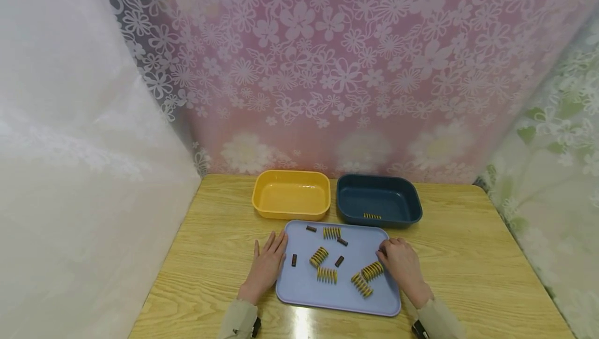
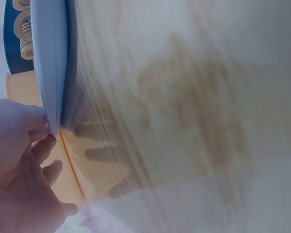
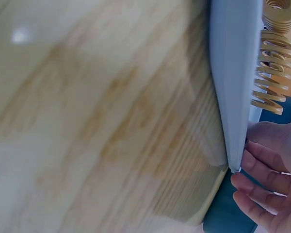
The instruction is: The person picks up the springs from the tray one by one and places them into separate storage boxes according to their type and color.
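Observation:
A lavender tray (image 1: 346, 297) lies on the table with several yellow coil springs (image 1: 327, 275) and several small dark springs (image 1: 339, 261) scattered over it. My left hand (image 1: 265, 268) is at the tray's left edge, fingers mostly straight; in the left wrist view its fingertips (image 2: 47, 145) touch the rim. At the right rim, my right hand (image 1: 401, 263) has its fingers bent, close to two yellow springs (image 1: 372, 271). Thumb and forefinger of the right hand (image 3: 276, 160) come together over a small dark thing (image 3: 246, 141), mostly hidden by them.
Behind the tray stand a yellow bin (image 1: 291, 214) on the left and a dark blue bin (image 1: 379, 220) on the right. One yellow spring (image 1: 372, 216) lies in the blue bin. Patterned curtains (image 1: 327, 68) enclose the wooden table (image 1: 468, 276) at the back and sides.

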The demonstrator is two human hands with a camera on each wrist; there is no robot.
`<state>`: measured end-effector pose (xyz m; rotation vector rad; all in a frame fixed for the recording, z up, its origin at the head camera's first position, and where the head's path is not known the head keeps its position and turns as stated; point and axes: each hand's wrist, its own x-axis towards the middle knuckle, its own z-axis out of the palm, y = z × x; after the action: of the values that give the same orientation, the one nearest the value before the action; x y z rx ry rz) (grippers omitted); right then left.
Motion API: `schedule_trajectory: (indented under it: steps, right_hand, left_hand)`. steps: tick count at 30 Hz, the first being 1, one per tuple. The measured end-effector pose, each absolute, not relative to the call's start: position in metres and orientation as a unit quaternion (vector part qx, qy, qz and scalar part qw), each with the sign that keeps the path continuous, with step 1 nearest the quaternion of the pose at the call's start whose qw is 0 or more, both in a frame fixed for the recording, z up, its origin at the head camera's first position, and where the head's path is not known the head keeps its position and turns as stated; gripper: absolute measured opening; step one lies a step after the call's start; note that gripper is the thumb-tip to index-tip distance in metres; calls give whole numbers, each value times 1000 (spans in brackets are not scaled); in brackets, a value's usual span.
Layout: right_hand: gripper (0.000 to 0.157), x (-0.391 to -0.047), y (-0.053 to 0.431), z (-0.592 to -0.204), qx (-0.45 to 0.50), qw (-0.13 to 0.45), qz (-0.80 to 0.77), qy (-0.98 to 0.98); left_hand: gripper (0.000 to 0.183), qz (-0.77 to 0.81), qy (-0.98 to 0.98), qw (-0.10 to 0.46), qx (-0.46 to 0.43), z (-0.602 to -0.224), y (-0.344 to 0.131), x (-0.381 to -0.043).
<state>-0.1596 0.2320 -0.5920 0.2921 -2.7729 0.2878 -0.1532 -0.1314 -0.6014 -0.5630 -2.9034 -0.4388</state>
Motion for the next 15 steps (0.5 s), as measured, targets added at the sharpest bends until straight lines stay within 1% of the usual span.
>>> schedule_trajectory:
  steps: [7, 11, 15]
  right_hand:
    - [12, -164, 230, -591, 127, 208, 99, -965]
    - [13, -168, 226, -586, 140, 234, 102, -957]
    - [14, -172, 222, -580, 154, 247, 104, -951]
  left_hand:
    - [49, -143, -969, 76, -188, -601, -131, -153]
    - [49, -143, -969, 74, -186, -601, -131, -153]
    - [50, -141, -970, 72, -185, -601, -131, -154]
